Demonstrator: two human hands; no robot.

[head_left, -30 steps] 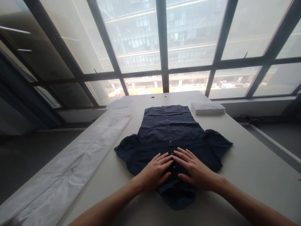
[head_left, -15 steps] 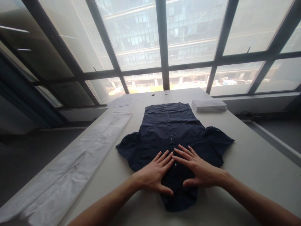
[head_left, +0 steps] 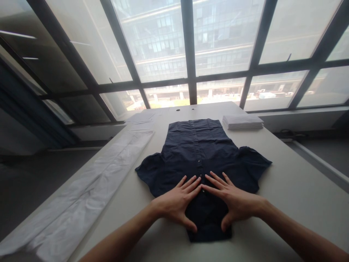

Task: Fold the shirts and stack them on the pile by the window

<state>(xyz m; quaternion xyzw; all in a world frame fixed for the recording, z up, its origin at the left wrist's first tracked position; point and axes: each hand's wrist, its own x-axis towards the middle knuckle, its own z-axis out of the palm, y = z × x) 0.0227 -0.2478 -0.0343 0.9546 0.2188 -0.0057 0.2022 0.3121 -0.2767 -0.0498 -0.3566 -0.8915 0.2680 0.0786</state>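
A dark navy buttoned shirt (head_left: pixel 199 145) lies spread on the white table (head_left: pixel 289 203), its row of buttons running down the middle and a short sleeve out to each side. My left hand (head_left: pixel 180 202) rests flat on its lower left part, fingers spread, thumb near the bottom end. On the lower right part lies my right hand (head_left: pixel 231 202), also flat with fingers spread. The index fingertips almost meet at the button row. Neither hand grips the cloth. Below the hands, the narrow near end of the shirt has a fairly straight edge.
Long white folded fabric (head_left: pixel 89 193) runs along the table's left side. White sheets (head_left: pixel 140 118) lie at the far left. A stack of folded white cloth (head_left: pixel 242 122) sits at the far right. Large windows (head_left: pixel 218 43) stand behind the table.
My thumbs have moved apart and slightly nearer, and my right fingers have come down a little. The shirt's near end has gone from rounded to wider and straighter.
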